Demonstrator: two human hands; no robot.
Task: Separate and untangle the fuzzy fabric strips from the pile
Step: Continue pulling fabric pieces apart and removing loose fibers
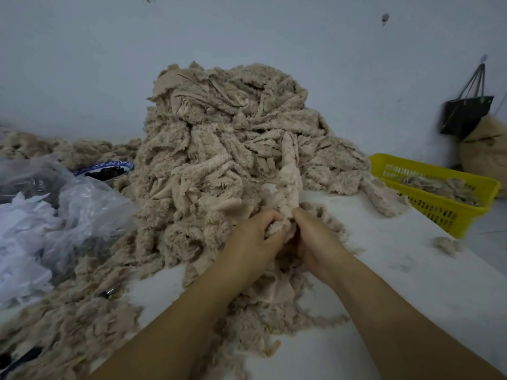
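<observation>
- We find a tall pile of beige fuzzy fabric strips (227,138) heaped on the white table (397,275), against the pale wall (82,64). Looser strips spread from its foot toward the near left edge.
- The left hand (253,238) lies at the near foot of the pile. Its fingers are curled inward and grip a bunch of fuzzy fabric.
- The right hand (315,239) sits just beside the left, the two almost touching. Its fingers are curled, and thumb and fingers pinch the lower end of one pale beige fuzzy strip (289,171).
- That strip rises from between the two hands up the front of the pile. Its upper end is lost among the other strips.
- We record both hands as held together and clamped on fabric.
- A smooth beige cloth piece (277,286) lies on the table under the wrists.
- To the left sits a crumpled clear plastic bag (82,204) with white scraps (22,242) beside it.
- Behind the bag, a blue-and-white bowl (105,167) with dark contents rests against the pile's left flank.
- At the table's far right edge stands a yellow perforated plastic basket (444,204) holding beige scraps, well apart from the hands.
- A small loose beige tuft (447,246) lies on the table near the basket.
- A black bag (466,116) hangs on the wall at far right.
</observation>
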